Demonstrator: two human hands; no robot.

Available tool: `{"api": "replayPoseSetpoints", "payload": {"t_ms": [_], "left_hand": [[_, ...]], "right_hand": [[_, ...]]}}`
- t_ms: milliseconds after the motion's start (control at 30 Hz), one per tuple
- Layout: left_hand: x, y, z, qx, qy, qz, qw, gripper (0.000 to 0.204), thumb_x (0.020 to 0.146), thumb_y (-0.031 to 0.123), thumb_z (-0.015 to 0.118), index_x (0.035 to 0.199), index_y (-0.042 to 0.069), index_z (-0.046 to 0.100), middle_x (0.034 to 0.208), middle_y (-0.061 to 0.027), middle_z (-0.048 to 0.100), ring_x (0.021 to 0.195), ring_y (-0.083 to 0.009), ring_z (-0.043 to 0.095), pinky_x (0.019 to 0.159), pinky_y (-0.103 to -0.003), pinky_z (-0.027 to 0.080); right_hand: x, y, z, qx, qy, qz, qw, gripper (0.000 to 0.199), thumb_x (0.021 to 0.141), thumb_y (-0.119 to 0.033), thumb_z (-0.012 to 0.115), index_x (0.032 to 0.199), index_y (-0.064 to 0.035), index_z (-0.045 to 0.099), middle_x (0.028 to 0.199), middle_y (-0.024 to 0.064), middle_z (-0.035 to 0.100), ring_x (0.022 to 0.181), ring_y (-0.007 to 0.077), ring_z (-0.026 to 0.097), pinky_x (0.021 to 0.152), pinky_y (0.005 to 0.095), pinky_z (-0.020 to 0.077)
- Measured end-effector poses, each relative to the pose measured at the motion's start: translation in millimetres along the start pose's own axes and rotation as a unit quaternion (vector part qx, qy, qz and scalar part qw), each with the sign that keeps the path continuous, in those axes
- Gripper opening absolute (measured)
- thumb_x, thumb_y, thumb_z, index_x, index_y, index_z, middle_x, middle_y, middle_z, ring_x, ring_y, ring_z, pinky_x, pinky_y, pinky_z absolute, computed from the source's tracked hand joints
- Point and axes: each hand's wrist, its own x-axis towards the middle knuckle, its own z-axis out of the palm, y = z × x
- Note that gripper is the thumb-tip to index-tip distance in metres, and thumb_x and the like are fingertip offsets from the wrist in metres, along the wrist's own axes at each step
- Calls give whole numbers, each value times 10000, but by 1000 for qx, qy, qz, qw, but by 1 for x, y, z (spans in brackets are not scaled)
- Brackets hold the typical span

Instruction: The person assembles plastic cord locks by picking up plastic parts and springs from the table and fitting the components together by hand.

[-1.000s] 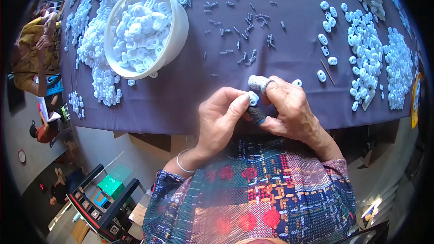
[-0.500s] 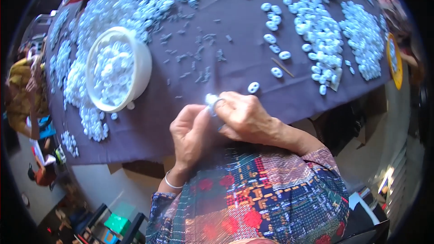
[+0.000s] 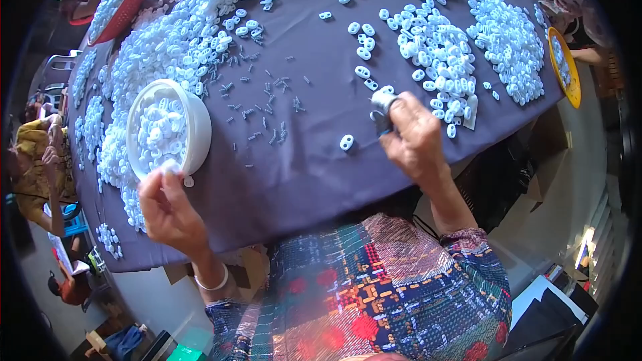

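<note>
Over the front rim of a round white tub, my left hand pinches a small white plastic piece between thumb and fingertips. The tub holds many white oval pieces. My right hand is raised above the cloth right of the middle, closed round a small white and dark thing that juts from its fingertips; blur hides its exact kind. Left of that hand lies one white two-hole oval piece on the cloth. Several more pieces form a loose line beyond it.
A dark cloth covers the table. Large heaps of white pieces spread across the far left, with small grey pins or springs beside them. More piles lie at right, near a yellow tray. A red basket stands far left.
My hands were together at the table's front middle and have parted. The left has gone to the tub with a white piece; the right has moved right and away from me.
</note>
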Motion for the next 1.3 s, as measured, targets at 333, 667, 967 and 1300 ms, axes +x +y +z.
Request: {"api": "replayPoseSetpoints", "payload": {"t_ms": [333,667,967,1300], "left_hand": [[20,-3,14,208,21,96,973,140,799,41,692,932,29,652,934,-87,651,871,-219,606,734,-334,483],[-37,34,50,-88,-208,144,963,207,652,-46,731,809,34,622,814,-86,620,769,-254,592,693,-346,484],[-54,38,48,-244,-307,-231,890,164,832,-5,648,989,-10,602,908,-71,647,805,-133,625,741,-273,518],[-66,30,59,-516,-190,-361,753,119,877,57,628,974,-10,613,875,-85,646,757,-152,622,699,-282,520]], "right_hand": [[36,21,5,-150,-69,32,986,228,643,-26,637,856,-29,557,847,117,531,782,310,588,665,411,476],[50,21,12,-179,-167,25,969,262,649,-119,651,824,-28,478,844,137,506,814,338,563,689,432,459],[41,-33,23,187,-188,-2,964,220,625,43,611,836,-3,568,719,69,504,597,154,514,559,275,402],[11,-60,47,541,-222,272,764,140,852,-37,636,984,3,610,848,31,630,681,71,565,556,190,446]]}}
